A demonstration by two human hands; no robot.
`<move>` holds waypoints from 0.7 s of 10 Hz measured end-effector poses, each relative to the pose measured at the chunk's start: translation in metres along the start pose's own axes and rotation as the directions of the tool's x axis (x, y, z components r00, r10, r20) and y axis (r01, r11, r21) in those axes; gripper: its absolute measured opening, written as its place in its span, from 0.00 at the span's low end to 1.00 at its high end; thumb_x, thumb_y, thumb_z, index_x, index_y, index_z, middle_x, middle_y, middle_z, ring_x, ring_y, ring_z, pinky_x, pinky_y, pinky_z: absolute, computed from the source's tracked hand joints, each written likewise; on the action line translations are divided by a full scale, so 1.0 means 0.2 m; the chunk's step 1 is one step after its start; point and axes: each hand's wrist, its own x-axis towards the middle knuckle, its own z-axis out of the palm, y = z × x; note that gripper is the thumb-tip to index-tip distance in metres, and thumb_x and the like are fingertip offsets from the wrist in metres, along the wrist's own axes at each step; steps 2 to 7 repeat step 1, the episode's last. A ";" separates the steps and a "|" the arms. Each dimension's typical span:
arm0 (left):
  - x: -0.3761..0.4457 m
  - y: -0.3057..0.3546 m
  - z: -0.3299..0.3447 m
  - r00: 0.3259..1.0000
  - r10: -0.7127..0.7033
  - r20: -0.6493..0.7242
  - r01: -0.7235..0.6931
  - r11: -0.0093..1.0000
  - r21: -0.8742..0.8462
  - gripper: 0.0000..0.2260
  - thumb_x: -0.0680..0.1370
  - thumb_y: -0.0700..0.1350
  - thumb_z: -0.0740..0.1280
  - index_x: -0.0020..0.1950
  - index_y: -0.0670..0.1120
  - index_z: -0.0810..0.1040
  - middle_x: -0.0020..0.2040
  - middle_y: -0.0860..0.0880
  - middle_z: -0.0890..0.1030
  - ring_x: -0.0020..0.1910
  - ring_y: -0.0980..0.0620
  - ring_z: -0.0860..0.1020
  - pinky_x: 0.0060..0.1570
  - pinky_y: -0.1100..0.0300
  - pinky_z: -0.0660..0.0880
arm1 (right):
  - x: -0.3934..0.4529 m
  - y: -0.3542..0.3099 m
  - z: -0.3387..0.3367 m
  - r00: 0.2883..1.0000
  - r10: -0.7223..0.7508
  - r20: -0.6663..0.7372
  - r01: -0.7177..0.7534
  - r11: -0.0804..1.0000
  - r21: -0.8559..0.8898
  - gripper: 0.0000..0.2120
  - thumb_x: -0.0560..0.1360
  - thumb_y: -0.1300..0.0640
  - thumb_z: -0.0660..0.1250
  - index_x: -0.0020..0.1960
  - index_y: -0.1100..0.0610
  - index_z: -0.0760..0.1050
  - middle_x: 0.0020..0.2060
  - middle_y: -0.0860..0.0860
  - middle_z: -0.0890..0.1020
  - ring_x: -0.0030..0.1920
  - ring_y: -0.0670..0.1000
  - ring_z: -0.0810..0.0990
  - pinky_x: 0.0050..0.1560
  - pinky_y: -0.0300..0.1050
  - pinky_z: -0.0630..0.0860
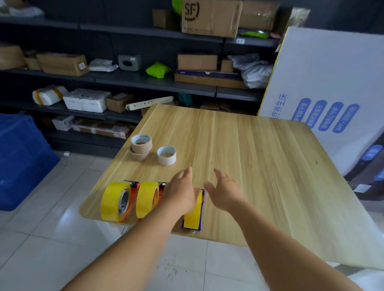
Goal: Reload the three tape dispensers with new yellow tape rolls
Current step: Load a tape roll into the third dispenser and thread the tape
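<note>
Three yellow tape rolls are standing in dispensers along the wooden table's (253,153) near edge: left roll (115,201) and middle roll (147,198) on orange frames, right roll (193,213) on a purple frame. Left hand (180,190) is hovering over the right roll w/ fingers straight, holding nothing. Right hand (225,191) is hanging just right of that roll, fingers spread, empty. Empty cardboard cores (151,148) are sitting farther back, near table's left edge.

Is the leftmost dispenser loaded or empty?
Loaded: the leftmost dispenser carries a full yellow roll standing on edge.
</note>
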 end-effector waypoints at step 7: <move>0.01 0.09 -0.16 0.997 0.072 -0.041 -0.070 0.996 0.053 0.30 0.81 0.52 0.59 0.79 0.47 0.49 0.79 0.49 0.56 0.75 0.45 0.59 0.69 0.51 0.61 | -0.01 -0.06 -0.16 0.988 -0.102 -0.113 0.081 0.981 -0.178 0.32 0.80 0.42 0.55 0.79 0.53 0.51 0.78 0.50 0.58 0.78 0.52 0.53 0.75 0.53 0.52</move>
